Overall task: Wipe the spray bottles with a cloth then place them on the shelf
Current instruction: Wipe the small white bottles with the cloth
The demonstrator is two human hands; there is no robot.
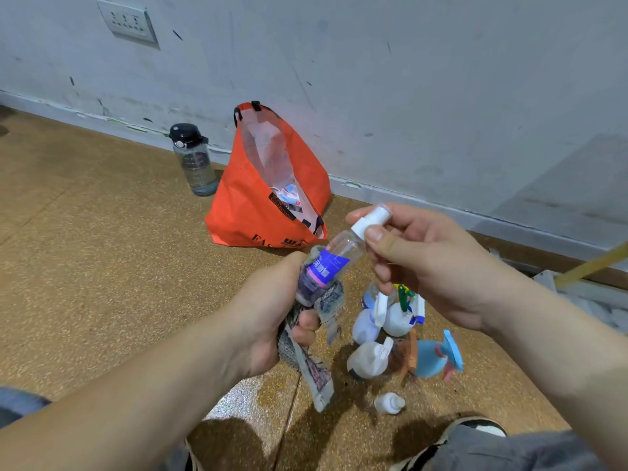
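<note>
Two hands share one small clear spray bottle (pixel 343 249) in my head view. It is held tilted in the air above the floor (pixel 102 266), with its white cap up and to the right. The left hand (pixel 272 317) grips the bottle's lower end through a grey patterned cloth (pixel 312 365). Its fingers are curled tight round both, and the loose tail of the cloth hangs below the fist. The right hand (pixel 418 263) pinches the white cap between thumb and forefinger, the other fingers loosely curled beneath. A blue label shows on the bottle between the two hands.

Under the hands, on the speckled brown floor, I see a huddle of other spray bottles (pixel 394 321), mostly white with white triggers, packed close together. Just to their right is a light blue spray bottle (pixel 438 356) with a pink trigger. A small white bottle (pixel 389 402) sits apart from them, nearer me.

Farther back an orange bag (pixel 268 188) stands open against the grey wall (pixel 407 96); I cannot make out its contents. To its left a clear water bottle (pixel 193 159) with a black lid stands upright near the wall. A wall socket (pixel 127 23) sits high on the left.
</note>
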